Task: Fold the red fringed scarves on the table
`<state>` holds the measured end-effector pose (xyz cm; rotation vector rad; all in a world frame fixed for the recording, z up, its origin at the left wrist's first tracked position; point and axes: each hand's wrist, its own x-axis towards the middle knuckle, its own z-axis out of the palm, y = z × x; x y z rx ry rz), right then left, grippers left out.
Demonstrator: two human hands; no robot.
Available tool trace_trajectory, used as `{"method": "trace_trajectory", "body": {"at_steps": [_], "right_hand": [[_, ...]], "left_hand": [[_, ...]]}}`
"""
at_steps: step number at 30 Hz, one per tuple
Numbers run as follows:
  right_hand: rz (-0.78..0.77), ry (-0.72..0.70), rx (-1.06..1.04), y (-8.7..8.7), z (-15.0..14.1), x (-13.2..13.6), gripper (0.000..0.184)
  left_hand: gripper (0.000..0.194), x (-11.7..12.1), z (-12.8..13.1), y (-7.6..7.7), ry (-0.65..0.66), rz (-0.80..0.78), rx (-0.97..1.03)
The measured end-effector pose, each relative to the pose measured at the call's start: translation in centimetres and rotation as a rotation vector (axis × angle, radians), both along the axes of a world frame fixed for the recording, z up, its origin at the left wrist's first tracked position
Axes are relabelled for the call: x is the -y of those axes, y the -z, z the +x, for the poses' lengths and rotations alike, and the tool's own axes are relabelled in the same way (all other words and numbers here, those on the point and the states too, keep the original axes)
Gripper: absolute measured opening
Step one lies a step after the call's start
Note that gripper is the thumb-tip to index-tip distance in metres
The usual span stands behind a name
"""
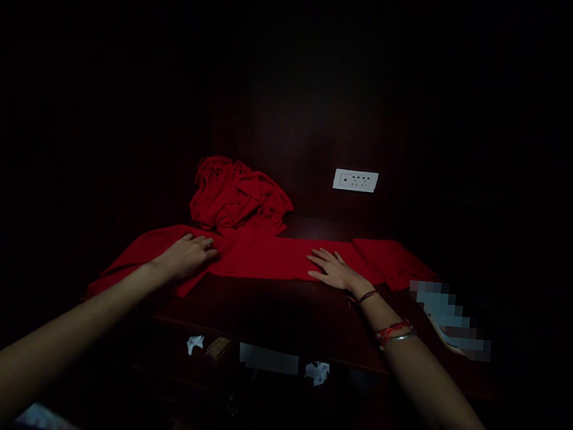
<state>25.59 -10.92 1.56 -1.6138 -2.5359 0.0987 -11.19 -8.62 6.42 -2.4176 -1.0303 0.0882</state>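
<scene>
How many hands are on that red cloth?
2: the left hand rests on the red cloth near the bunched red fabric; the right hand lies on it nearer the white socket. No others show, though surroundings are dark.

Red cloth (267, 257) — partly hidden by hands (188, 256) (336, 271); pale object (450, 320) — pixelated

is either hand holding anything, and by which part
Nothing appears held: the right hand lies open on the spread red cloth; the left hand rests on it too, no grip visible.
</scene>
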Motion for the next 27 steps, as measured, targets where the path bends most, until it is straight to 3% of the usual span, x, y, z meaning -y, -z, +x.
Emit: {"method": "trace_trajectory", "body": {"at_steps": [5,10,15,21,27], "right_hand": [[0.179,-0.235,-0.053,-1.2,-2.5,1.4,0.052],[0.219,-0.309,0.020,-1.2,-3.3,1.5,0.033],[0.265,-0.240,0.085,-0.9,-3.1,1.4,0.030],[0.277,-0.222,0.082,-0.8,-3.8,1.5,0.036],[0.338,-0.191,0.123,-1.0,-4.4,1.7,0.028]], "left_hand": [[0.045,1.6,7.0,1.8,0.216,-0.122,0.107],[0.041,0.0,11.6,2.3,0.260,-0.250,0.109],[0.034,-1.9,12.2,2.8,0.305,-0.244,0.233],[0.032,-2.0,11.0,3.2,0.337,-0.278,0.317],[0.024,-2.4,10.7,3.1,0.340,-0.269,0.357]]}}
